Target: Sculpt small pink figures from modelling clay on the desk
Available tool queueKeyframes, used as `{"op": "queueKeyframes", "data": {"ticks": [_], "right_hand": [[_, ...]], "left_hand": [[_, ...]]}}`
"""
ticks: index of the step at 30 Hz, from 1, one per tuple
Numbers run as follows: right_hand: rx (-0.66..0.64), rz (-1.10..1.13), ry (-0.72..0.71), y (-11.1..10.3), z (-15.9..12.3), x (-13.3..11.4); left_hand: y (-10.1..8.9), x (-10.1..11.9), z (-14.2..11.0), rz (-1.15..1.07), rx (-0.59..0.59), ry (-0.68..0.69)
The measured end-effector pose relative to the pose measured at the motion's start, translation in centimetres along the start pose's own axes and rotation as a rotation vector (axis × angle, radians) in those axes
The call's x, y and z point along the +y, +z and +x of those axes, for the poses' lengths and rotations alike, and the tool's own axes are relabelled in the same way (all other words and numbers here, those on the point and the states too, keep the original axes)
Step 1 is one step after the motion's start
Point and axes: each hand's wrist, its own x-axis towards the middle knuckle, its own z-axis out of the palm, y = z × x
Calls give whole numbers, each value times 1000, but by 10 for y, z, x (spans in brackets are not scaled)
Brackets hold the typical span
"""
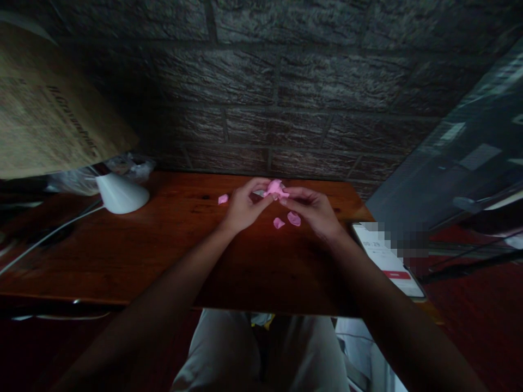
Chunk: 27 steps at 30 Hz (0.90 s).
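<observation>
Both my hands meet above the far part of a wooden table (143,245). Between their fingertips sits a small pink lump (274,189), soft-looking like clay or a folded petal. My left hand (242,208) pinches its left side and my right hand (312,211) pinches its right side. Two loose pink pieces (287,220) lie on the table just below my hands. A third pink piece (223,198) rests to the left of my left hand.
A white lamp base (121,193) with a cable stands at the back left, crumpled clear plastic behind it. A phone (388,258) with a lit screen lies at the table's right edge. A dark brick wall rises behind. My knees show under the table.
</observation>
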Motion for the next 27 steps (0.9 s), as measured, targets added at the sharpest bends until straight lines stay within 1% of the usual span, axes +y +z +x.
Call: {"op": "queueKeyframes", "data": {"ticks": [3,9,15,21,27], "right_hand": [[10,-16,-23,0,0,1],[58,-24,-23,1,1,1],[59,-41,-3,3,-1,0],[76,-66,-29,1,0,-3],[41,-93,-144,-4,5,6]], "left_hand": [[0,0,0,2,22,-21],[1,-2,0,18,11,-18],[3,-4,-1,11,3,-4],[4,-3,-2,0,-4,-22],[5,0,-3,0,-10,-18]]}}
